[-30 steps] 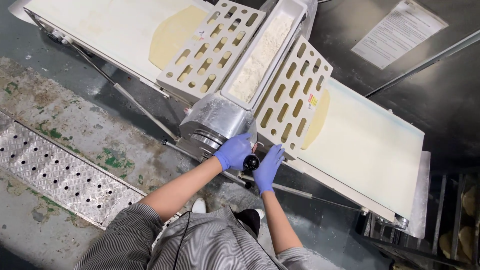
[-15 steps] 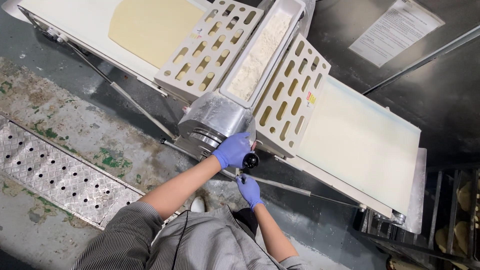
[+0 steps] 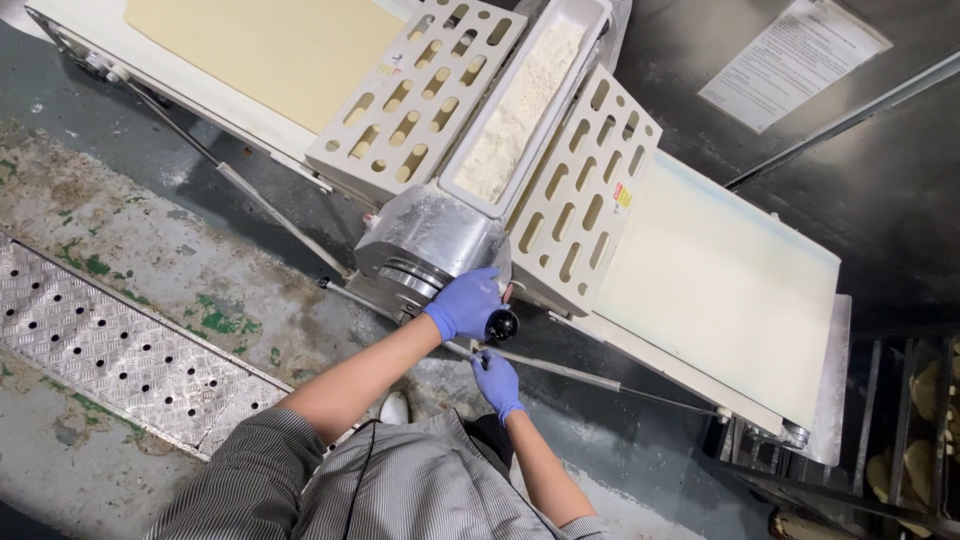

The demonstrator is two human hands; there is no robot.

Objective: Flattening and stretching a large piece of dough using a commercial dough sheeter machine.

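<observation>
I look down on a dough sheeter. Both my hands wear blue gloves. My left hand is closed around the lever with the black knob at the front of the metal roller housing. My right hand is lower, gripping the thin metal bar that runs along the machine's front. A sheet of pale yellow dough lies flat on the left conveyor belt. The right conveyor belt is bare white. Two slotted guards flank a flour tray.
A perforated metal floor grate lies to the left on a stained concrete floor. A rack with pale round pieces on it stands at the right. A paper sheet hangs on the dark wall behind the machine.
The dough sheet has travelled left through the rollers onto the left belt, leaving the right belt bare. My right hand dropped from the knob to the thin bar below.
</observation>
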